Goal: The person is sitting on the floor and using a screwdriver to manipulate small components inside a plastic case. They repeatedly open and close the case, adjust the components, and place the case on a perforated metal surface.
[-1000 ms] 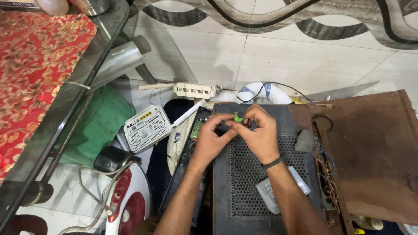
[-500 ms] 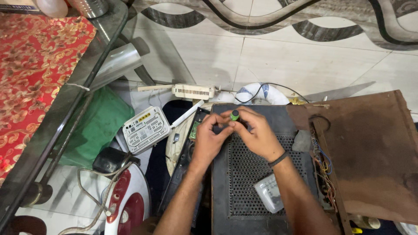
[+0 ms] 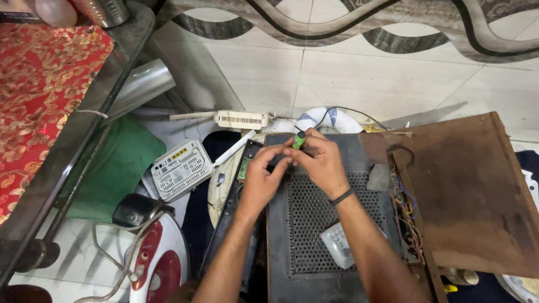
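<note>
Two hands meet at the far edge of a dark perforated metal casing (image 3: 314,224) that lies on the floor. The left hand (image 3: 263,178) and right hand (image 3: 321,163) are pressed close together, fingers curled, and between them they pinch a green-handled tool (image 3: 299,139) — probably a small screwdriver — whose green end stands just above the right hand's knuckles.

Risks, as a judgement from this view:
- Slip of the tip. The tool's working end sits near the casing edge and close to a small green circuit board (image 3: 245,166); a slip could scratch the board or jab a finger.
- Loss of small parts. Any screw freed here could drop through the perforations or among the clutter beside the casing.
- Snagging. Loose coloured wires (image 3: 409,210) lie exposed between the casing and a brown wooden panel (image 3: 471,196); the right forearm passes just beside them.

Hidden or unclear:
- The tool's tip and whatever it engages are covered by the fingers.
- Whether the left hand grips the tool or a separate small part cannot be told.
- A pale flat object (image 3: 341,244) on the casing is partly behind the right forearm.
- A white router (image 3: 181,170) and a red-and-white iron (image 3: 160,264) lie well apart to the left, the iron cut off by the frame.
</note>
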